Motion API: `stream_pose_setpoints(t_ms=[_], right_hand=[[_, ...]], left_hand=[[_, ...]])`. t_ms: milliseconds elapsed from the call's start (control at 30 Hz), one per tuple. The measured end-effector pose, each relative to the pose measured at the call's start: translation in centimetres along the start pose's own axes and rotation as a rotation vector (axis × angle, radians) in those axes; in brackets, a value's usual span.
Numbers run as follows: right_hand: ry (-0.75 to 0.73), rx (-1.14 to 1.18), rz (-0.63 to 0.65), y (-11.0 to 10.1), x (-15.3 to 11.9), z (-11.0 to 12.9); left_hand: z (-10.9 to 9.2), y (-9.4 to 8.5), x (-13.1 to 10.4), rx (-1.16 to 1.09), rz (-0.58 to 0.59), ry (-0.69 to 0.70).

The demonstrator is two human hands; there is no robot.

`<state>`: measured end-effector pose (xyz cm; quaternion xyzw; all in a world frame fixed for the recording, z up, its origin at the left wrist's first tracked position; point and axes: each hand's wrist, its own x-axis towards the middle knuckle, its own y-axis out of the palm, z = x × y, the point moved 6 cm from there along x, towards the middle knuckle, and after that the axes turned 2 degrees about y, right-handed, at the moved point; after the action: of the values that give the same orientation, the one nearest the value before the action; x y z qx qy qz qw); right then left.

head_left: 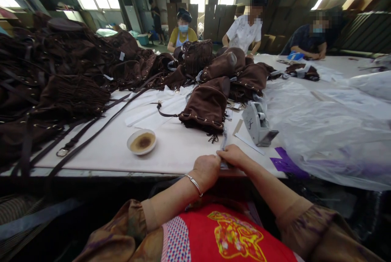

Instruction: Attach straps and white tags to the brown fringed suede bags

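A thin, pale strip (pixel 224 138) is pinched by the right hand (pixel 234 155); the left hand (pixel 207 170) is curled alongside, contents hidden. Twisting is best avoided, with bag fringe (pixel 213 137) kept clear.

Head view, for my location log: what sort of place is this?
Probably a bag workshop or factory floor: many matching brown bags lie heaped on a large white table, and people stand or sit along its far side.

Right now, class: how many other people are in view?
4: a person in yellow and a person in white beyond the brown bags, a person in dark clothes at right, and a standing person farther back. Others may be hidden.
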<state>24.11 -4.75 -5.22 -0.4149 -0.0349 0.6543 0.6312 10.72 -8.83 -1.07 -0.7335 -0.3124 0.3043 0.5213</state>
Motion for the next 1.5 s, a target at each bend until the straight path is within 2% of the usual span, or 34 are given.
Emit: stream_pose_setpoints(t_ms=[67,133,333,433,533,633,700,767,800,867,933,1000,1067,1133,1233,1333,1433,1500], right_hand=[[-0.001,0.059,-0.004,0.2,-0.2,-0.1],[0.017,0.117,-0.022,-0.6,0.1,-0.3],[0.057,0.224,-0.208,-5.7,1.5,-1.7],[0.096,0.191,-0.288,-6.8,1.9,-2.4],[0.112,0.115,-0.311,-7.0,1.8,-2.8],[0.089,0.016,-0.328,-7.2,0.2,-2.4],[-0.008,-0.177,-0.432,-7.6,-2.1,-1.2],[-0.188,-0.467,-0.537,-6.9,-5.0,0.9],[-0.289,-0.586,-0.531,-5.8,-6.2,2.0],[-0.481,-0.661,-0.357,-2.6,-7.7,3.3],[-0.607,-0.581,-0.143,0.1,-8.3,3.8],[-0.650,-0.461,-0.038,0.8,-8.1,3.5],[-0.636,-0.378,-0.063,-0.4,-7.5,2.6],[-0.585,-0.379,-0.135,-2.6,-6.7,1.1],[-0.446,-0.471,-0.246,-5.7,-5.4,-1.8],[-0.297,-0.512,-0.291,-7.2,-4.2,-4.6],[-0.239,-0.552,-0.279,-7.4,-3.6,-6.1],[-0.246,-0.583,-0.276,-7.4,-3.5,-6.2]], left_hand=[[-0.1,0.0,-0.3,-0.006,0.008,-0.010],[0.1,-0.1,-0.8,-0.002,0.024,-0.033],[2.3,-0.6,-3.2,-0.021,0.133,-0.079],[3.7,-0.9,-4.1,-0.081,0.191,-0.089],[5.0,-1.6,-4.4,-0.054,0.156,-0.118],[5.4,-2.2,-4.0,0.001,0.121,-0.121],[5.4,-2.4,-3.6,0.021,0.116,-0.118],[5.1,-2.6,-3.0,0.031,0.098,-0.112],[4.9,-2.7,-2.7,0.030,0.083,-0.103],[4.2,-3.0,-2.2,0.002,0.052,-0.062],[3.5,-3.4,-1.6,-0.073,0.040,-0.001],[3.5,-3.9,-0.8,-0.223,0.047,0.061],[4.9,-4.5,0.3,-0.382,0.041,0.059],[7.8,-5.0,1.5,-0.406,-0.001,-0.059],[13.0,-5.1,2.6,-0.192,-0.050,-0.291],[16.7,-4.9,2.9,-0.068,-0.072,-0.399],[18.4,-5.3,2.6,0.003,-0.110,-0.472],[17.8,-6.1,2.5,0.053,-0.170,-0.487]])
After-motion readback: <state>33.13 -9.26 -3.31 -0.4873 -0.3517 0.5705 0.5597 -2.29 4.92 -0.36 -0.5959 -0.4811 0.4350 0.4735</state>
